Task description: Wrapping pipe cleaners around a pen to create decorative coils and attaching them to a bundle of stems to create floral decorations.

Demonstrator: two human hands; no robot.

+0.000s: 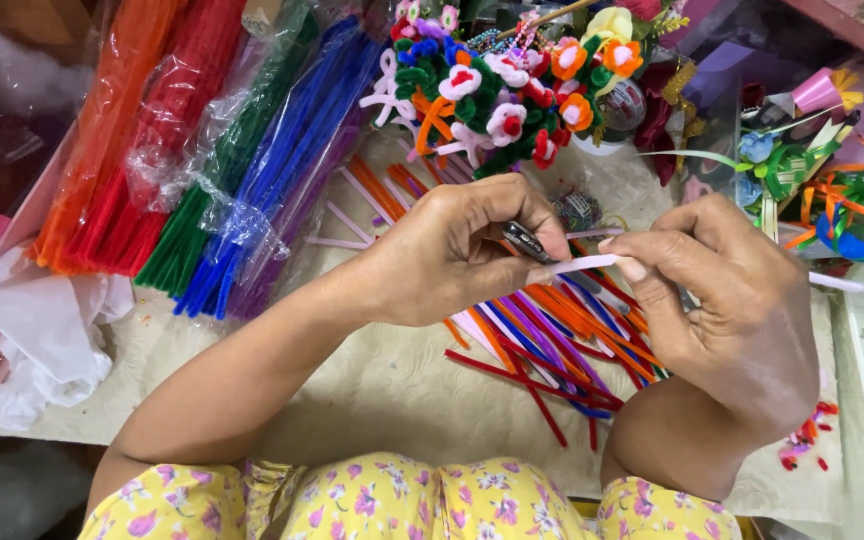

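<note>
We saw the left hand (452, 250) curled shut around a dark tool (530, 242), and the right hand (732, 300) pinching a pale pipe cleaner (577, 264) between them, above loose coloured pipe cleaners (552, 340) on a cream cloth (382, 390). Bagged bundles (222, 150) lay beyond.

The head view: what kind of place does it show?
Probably a home craft table for making pipe-cleaner flowers. Bagged bundles of pipe cleaners lie beside finished flowers, loose stems cover the table, and both hands, left hand and right hand, hold a pale strip.

Bright, even daylight; soft edge blur
</note>
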